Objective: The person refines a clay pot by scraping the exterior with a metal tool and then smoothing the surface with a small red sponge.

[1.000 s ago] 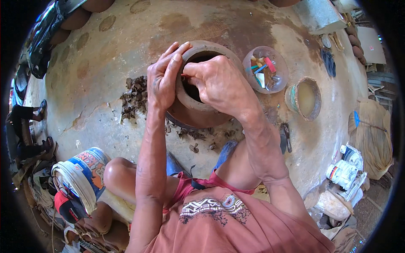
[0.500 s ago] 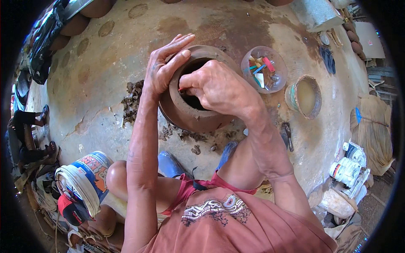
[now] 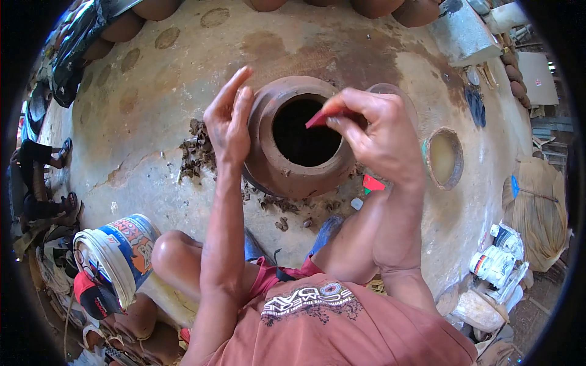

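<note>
A round brown clay pot (image 3: pixel 287 180) with a wide dark mouth stands on the floor in front of me. My right hand (image 3: pixel 381 131) is above the right side of its mouth, pinching a small flat red scraper (image 3: pixel 318 119) between thumb and fingers. What the scraper is made of cannot be told. At the pot's left side is my left hand (image 3: pixel 230 125), fingers stretched out, with nothing in it. It is close to the pot's wall; whether it touches cannot be told.
Curled clay scraps (image 3: pixel 196 149) lie left of the pot. A red and green piece (image 3: pixel 373 183) lies near my right knee. Behind my right hand a clear plastic tub (image 3: pixel 394 90) is mostly hidden. Right of it stands a bucket (image 3: pixel 429 168) of murky water. Large pots (image 3: pixel 375 6) line the far edge.
My right hand has drawn up and right, out of the pot's mouth, with the red scraper now showing. My left hand has come off the rim to the pot's left side.
</note>
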`<state>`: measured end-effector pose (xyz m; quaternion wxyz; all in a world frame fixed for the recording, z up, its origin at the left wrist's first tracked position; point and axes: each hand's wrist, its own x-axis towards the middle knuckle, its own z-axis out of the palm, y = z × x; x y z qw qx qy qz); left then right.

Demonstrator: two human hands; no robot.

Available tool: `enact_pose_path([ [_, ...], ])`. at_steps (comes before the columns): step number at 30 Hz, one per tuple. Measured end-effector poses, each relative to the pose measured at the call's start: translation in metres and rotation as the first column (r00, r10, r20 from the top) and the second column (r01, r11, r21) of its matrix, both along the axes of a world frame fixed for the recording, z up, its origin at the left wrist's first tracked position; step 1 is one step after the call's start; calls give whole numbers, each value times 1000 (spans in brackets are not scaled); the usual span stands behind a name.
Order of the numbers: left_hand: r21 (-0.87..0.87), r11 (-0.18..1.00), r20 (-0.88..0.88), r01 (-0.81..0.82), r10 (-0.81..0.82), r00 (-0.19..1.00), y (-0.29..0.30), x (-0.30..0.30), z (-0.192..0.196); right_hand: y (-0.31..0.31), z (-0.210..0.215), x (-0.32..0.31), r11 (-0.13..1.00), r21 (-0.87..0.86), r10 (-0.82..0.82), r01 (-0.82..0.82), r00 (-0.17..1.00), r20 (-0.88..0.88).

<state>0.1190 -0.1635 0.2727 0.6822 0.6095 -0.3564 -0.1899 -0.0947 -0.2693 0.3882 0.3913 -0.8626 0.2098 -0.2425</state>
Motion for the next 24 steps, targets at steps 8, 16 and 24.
enact_pose_path([
  [8,160,955,124,-251,233,965,52,-82,-5,29,-32,41,961,-219,-213,169,957,-195],
  [16,197,951,168,-237,205,964,50,-99,-5,35,-45,50,963,-228,-187,146,967,-172],
  [24,156,968,159,-199,174,972,46,-87,-11,29,-43,50,982,-188,-31,-3,984,-174],
])
